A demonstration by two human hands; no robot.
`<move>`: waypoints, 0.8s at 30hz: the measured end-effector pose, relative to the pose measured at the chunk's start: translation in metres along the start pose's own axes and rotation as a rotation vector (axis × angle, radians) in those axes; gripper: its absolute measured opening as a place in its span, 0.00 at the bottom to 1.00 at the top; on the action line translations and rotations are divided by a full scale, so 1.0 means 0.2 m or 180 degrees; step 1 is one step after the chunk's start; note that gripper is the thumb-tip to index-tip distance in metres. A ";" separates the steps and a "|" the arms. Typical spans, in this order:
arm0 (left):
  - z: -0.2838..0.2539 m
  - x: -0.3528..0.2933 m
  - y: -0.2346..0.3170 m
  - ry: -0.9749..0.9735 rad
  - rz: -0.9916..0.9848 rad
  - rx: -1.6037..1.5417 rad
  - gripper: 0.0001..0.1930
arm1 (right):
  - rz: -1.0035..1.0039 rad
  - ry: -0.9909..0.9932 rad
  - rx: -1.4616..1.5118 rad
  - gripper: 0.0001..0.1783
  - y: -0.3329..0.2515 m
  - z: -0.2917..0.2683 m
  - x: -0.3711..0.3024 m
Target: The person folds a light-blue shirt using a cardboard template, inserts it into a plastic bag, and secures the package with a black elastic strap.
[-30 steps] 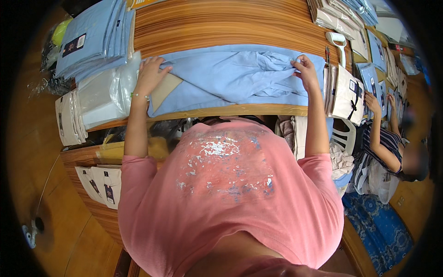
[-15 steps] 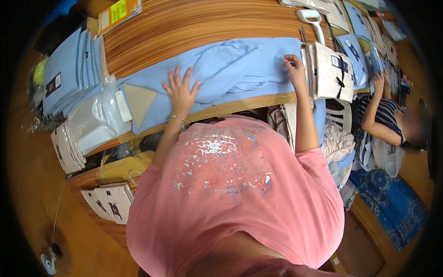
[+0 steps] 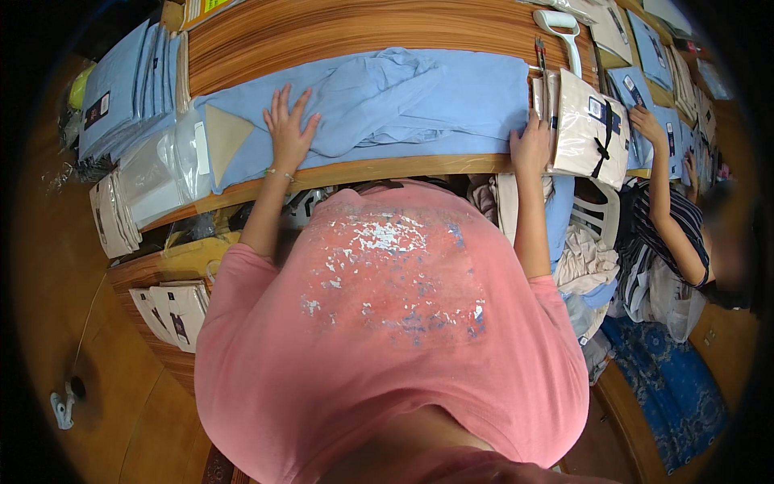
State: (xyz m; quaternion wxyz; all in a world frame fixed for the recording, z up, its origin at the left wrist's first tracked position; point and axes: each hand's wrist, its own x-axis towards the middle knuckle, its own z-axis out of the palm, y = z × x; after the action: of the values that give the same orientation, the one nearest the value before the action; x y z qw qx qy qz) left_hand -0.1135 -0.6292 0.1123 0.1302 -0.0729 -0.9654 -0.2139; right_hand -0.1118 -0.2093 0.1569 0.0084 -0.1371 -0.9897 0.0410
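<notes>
A long piece of light blue fabric [image 3: 468,89] lies across the wooden table in front of me, wrinkled in the middle and smoother towards its right end. Near its left end a beige triangular patch [image 3: 226,139] shows. My left hand [image 3: 288,135] rests flat on the fabric beside that patch, fingers spread. At the right end, by the table's front edge, my right hand [image 3: 530,147] touches the fabric's corner, thumb apart from the fingers. Just right of it sits a stack of bagged cream garments [image 3: 582,121] with a black ribbon on top.
Folded blue garments [image 3: 121,101] in clear bags are stacked at the left, with clear plastic bags [image 3: 165,173] before them. A white lint roller [image 3: 560,28] and red-handled snips [image 3: 539,52] lie at the back right. A co-worker's hand [image 3: 647,125] reaches towards blue packages on the right.
My right hand has come down the fabric's right edge to its front corner. My left hand has shifted slightly left and up in the picture. The co-worker's arm has moved towards the packages.
</notes>
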 end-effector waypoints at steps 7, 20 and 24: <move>-0.03 0.10 0.36 -0.0692 0.0089 -0.1462 0.08 | -0.0894 0.0384 0.0781 0.20 -0.05 0.02 0.11; 0.14 -0.02 0.30 -0.0253 0.0324 -0.1220 0.06 | -0.3033 -0.0844 0.0992 0.23 -0.66 0.17 -0.19; 0.12 0.00 0.34 -0.0494 -0.0397 -0.1734 0.05 | -0.3027 -0.0907 0.0975 0.25 -0.64 0.16 -0.20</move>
State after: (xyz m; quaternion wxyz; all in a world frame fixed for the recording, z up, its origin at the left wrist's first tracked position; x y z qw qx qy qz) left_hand -0.1061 -0.5583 0.1173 0.0182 -0.0619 -0.8820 -0.4667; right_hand -0.1088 -0.3462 0.1354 -0.0887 0.3375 -0.9166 0.1953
